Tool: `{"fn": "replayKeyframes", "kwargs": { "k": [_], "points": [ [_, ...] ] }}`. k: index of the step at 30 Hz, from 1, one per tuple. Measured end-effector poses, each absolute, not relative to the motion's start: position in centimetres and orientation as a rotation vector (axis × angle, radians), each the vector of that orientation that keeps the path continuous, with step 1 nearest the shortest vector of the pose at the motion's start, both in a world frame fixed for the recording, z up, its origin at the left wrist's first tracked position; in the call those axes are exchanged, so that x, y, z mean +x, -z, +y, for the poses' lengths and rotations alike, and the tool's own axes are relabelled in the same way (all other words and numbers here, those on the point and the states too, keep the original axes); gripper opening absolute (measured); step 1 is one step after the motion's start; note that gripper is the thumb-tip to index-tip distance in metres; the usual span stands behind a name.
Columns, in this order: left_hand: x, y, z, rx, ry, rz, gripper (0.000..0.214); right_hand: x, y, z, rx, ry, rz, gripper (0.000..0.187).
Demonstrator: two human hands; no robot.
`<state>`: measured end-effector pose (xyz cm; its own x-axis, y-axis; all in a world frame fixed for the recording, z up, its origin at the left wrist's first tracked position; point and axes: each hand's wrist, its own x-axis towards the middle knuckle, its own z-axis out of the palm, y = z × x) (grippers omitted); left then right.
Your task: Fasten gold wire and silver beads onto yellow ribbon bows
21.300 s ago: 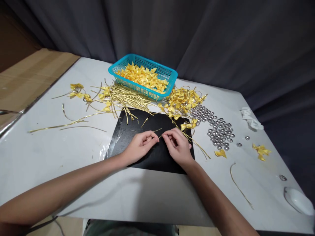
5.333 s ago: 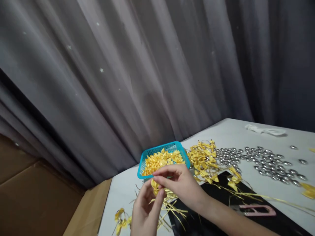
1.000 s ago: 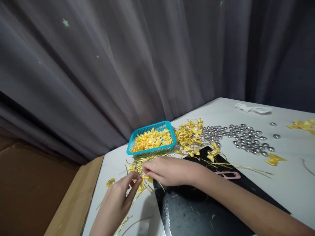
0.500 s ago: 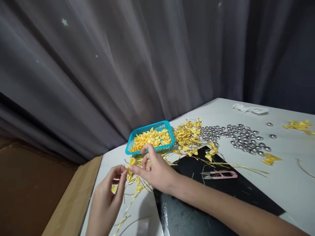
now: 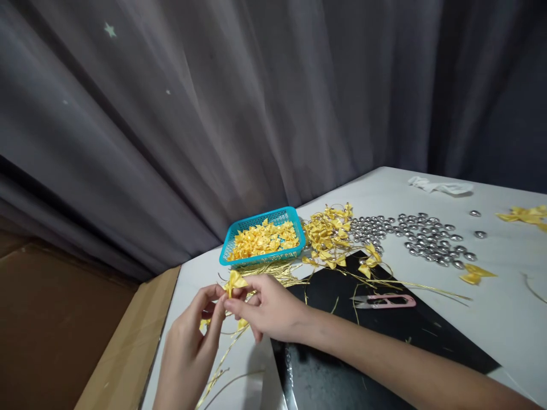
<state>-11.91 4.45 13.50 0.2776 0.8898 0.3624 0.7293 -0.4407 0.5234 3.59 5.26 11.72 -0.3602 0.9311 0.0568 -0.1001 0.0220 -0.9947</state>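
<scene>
A small yellow ribbon bow (image 5: 235, 282) is pinched between my two hands, low and left of the view's middle. My left hand (image 5: 190, 336) grips its lower left side with thumb and forefinger. From the right, my right hand (image 5: 271, 307) closes on the bow with thumb and fingertips, its other fingers curled under. Gold cords (image 5: 273, 272) lie just behind the hands, and loose gold strands (image 5: 213, 381) spread on the table below. The turquoise basket (image 5: 224, 250) past them holds a heap of yellow bows (image 5: 265, 238).
Bows with cords (image 5: 327, 230) are piled right of the basket. Several silver domed pieces (image 5: 427, 239) scatter beyond. Pink-handled thread snips (image 5: 384, 302) rest on a black sheet (image 5: 444, 341). A white cloth (image 5: 440, 186) lies farther back. Cardboard (image 5: 128, 336) borders the table's left; a grey curtain (image 5: 256, 114) hangs behind.
The bow has turned so its loops stand upright. My right hand's raised forefinger has come down, and its fingers now curl closed beside the bow.
</scene>
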Motion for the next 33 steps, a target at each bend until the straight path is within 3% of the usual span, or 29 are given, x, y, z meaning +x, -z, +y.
{"fn": "replayKeyframes", "kwargs": {
  "k": [6,8,11,14,18,21,33],
  "points": [
    [-12.3,-13.8,4.4,2.334,-0.834,1.611,0.026,4.2,-11.5,5.6,-0.868,-1.421,-1.581,0.014],
    [-12.2,-13.8,4.4,2.343,-0.800,1.643,0.027,4.8,-11.6,5.8,-0.934,-1.300,-1.721,0.020],
    [-12.1,-13.7,4.4,2.372,-0.695,1.595,0.027,5.7,-11.9,5.9,-1.049,-1.062,-1.866,0.014],
    [-12.2,-13.6,4.6,2.436,-0.596,1.523,0.025,6.4,-12.0,6.2,-0.994,-0.899,-1.914,0.051],
    [-12.6,-13.5,4.8,2.500,-0.530,1.491,0.023,6.9,-12.0,6.6,-0.778,-0.714,-2.015,0.020],
    [-12.6,-13.5,4.9,2.533,-0.493,1.481,0.022,7.2,-12.3,6.8,-0.783,-0.693,-2.113,0.012],
    [-12.7,-13.6,4.8,2.569,-0.493,1.471,0.020,8.5,-13.1,6.8,-0.790,-0.772,-2.222,0.011]
  ]
}}
